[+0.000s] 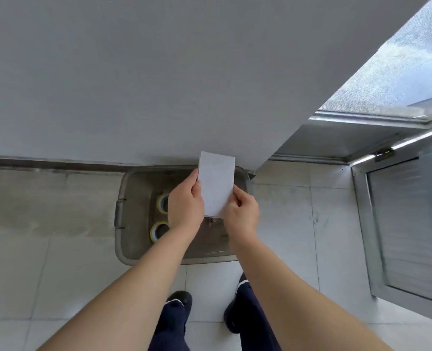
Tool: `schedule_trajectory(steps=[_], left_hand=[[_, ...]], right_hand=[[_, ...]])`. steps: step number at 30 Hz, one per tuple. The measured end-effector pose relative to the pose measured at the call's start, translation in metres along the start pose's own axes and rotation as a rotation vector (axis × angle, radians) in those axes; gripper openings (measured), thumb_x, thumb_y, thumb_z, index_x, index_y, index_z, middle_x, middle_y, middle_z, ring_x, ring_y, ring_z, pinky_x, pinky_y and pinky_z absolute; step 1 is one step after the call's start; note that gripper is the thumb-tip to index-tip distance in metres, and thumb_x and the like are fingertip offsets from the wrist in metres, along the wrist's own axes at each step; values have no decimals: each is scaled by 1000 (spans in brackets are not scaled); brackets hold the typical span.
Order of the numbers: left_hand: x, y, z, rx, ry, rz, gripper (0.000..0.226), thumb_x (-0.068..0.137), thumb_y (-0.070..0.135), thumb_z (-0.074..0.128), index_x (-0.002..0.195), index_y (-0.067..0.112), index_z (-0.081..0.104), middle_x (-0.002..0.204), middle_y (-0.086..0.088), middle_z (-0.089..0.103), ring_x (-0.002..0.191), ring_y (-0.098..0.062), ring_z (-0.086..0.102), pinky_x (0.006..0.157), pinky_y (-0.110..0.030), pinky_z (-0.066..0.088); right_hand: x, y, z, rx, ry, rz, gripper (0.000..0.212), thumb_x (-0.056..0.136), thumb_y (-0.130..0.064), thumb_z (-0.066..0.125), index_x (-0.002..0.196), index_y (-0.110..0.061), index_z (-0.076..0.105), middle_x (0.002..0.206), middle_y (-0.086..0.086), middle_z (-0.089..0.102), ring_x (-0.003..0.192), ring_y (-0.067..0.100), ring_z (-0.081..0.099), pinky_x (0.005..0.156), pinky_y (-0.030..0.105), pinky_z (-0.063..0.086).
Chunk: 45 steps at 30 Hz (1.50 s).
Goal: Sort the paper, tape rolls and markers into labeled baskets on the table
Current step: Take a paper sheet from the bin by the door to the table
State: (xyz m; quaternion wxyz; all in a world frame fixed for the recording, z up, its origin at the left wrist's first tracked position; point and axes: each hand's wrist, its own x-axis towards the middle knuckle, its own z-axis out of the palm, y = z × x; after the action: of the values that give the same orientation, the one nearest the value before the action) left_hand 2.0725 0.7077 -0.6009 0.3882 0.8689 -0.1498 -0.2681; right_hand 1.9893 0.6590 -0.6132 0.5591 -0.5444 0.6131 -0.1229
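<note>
Paper stack (216, 184) held over a grey bin (134, 188).
Left hand (186, 202) pinches its left edge, right hand (241, 211) its lower right corner (both arms outstretched); white, blank, upright between the fingers, tape rolls (159, 230) below.

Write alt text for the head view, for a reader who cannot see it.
Both hands hold a small stack of white paper above a grey bin on the tiled floor, the left hand gripping its left edge and the right hand its lower right. Two yellow-edged tape rolls lie in the bin.
</note>
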Motion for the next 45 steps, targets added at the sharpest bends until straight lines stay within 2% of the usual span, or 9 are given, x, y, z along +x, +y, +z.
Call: schedule_trajectory(steps=[4, 9, 11, 14, 25, 29, 34, 36, 45], left_hand=[[-20, 47, -26, 13, -63, 77, 39, 102, 19, 38, 139, 15, 50, 141, 0, 54, 130, -17, 48, 98, -20, 35], [-45, 99, -52, 24, -161, 195, 41, 102, 21, 36, 141, 20, 47, 141, 3, 52, 128, -18, 49, 106, -30, 40], [-53, 118, -61, 21, -204, 256, 41, 102, 25, 35, 142, 23, 46, 139, 2, 53, 122, -18, 52, 102, -37, 47], [-64, 142, -71, 67, -244, 352, 41, 102, 25, 34, 141, 25, 45, 126, -3, 55, 108, -17, 55, 87, -30, 52], [-151, 246, -81, -79, -366, 578, 38, 95, 9, 46, 128, 23, 60, 103, 6, 61, 97, -19, 57, 82, -37, 52], [-190, 269, -70, -134, -497, 590, 38, 94, 9, 46, 118, 30, 67, 87, 4, 65, 80, -18, 59, 68, -32, 47], [-247, 297, -52, -162, -644, 613, 39, 94, 10, 49, 108, 44, 60, 76, 21, 63, 64, -1, 56, 55, -13, 41], [-273, 305, -42, -161, -677, 635, 40, 93, 10, 49, 102, 47, 59, 71, 19, 62, 63, -2, 55, 58, -19, 42], [-408, 323, 9, -74, -841, 733, 41, 91, 7, 47, 123, 25, 65, 62, 11, 56, 55, -6, 44, 58, -23, 36]], right_hand=[[-31, -38, -22, 106, 103, -3, 22, 93, -18, 47, 78, -27, 60, 84, 2, 53, 71, 16, 44, 59, 23, 36], [-67, -78, -58, 245, 190, -36, 28, 95, -16, 50, 113, -13, 70, 108, 8, 67, 91, 16, 61, 76, 27, 49], [-82, -94, -72, 305, 236, -50, 27, 95, -15, 53, 116, -13, 70, 111, 7, 68, 100, 19, 65, 89, 34, 55], [-106, -121, -96, 367, 292, -68, 28, 96, -12, 54, 121, -10, 66, 115, 4, 68, 106, 17, 63, 95, 36, 54], [-188, -166, -204, 543, 522, -159, 28, 94, -7, 56, 118, -10, 68, 102, -5, 70, 94, 10, 65, 66, 11, 49], [-215, -158, -244, 535, 613, -158, 27, 94, -9, 56, 117, -12, 70, 105, -4, 72, 96, 12, 67, 73, 20, 54], [-245, -138, -293, 534, 743, -131, 25, 90, -9, 59, 108, -16, 74, 96, -11, 74, 93, 10, 69, 88, 36, 57], [-263, -130, -314, 558, 786, -133, 24, 89, -10, 60, 107, -17, 75, 93, -15, 73, 91, 7, 69, 86, 32, 58], [-358, -70, -419, 563, 1001, -116, 27, 89, -2, 56, 106, -10, 75, 89, -10, 68, 86, 9, 62, 70, 16, 48]])
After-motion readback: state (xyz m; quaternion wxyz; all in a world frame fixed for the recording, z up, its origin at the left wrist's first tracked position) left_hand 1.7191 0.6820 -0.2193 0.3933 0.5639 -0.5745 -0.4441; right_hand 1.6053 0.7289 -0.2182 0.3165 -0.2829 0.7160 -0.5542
